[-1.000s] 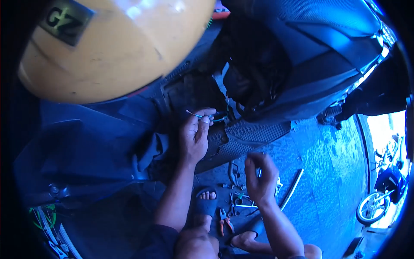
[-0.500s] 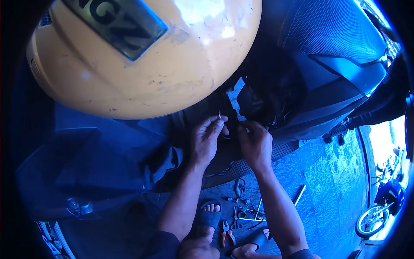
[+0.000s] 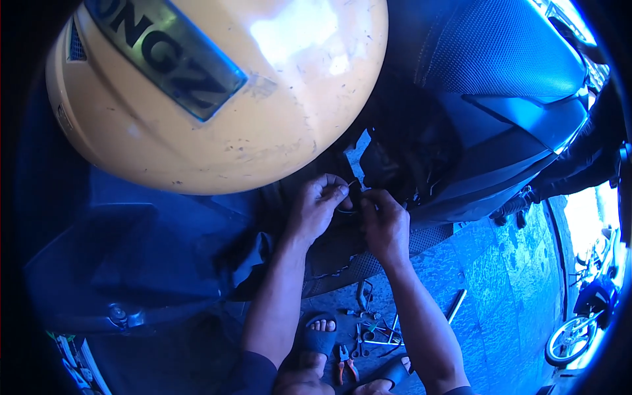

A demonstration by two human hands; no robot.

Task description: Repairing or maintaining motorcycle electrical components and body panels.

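My left hand is closed in a pinch, thumb against fingers, with a thin wire-like strand at its fingertips. Just to its right, my right hand is also closed, thumb pressed to the fingers; what it grips is too dark and small to make out. The two sets of fingertips are close together but apart. Both hands are over the opened, shadowed middle of a dark motor scooter, above its footboard.
A scuffed yellow helmet covers the upper left. On the floor by my sandalled feet lie orange-handled pliers, scissors and several metal tools. A person's dark-clad leg is behind the scooter's seat. Another motorcycle stands at far right.
The view has shifted slightly. My left fingers have turned, and the pale curved strand that stuck up above the thumb now points toward my right hand. Both hands stay pinched.
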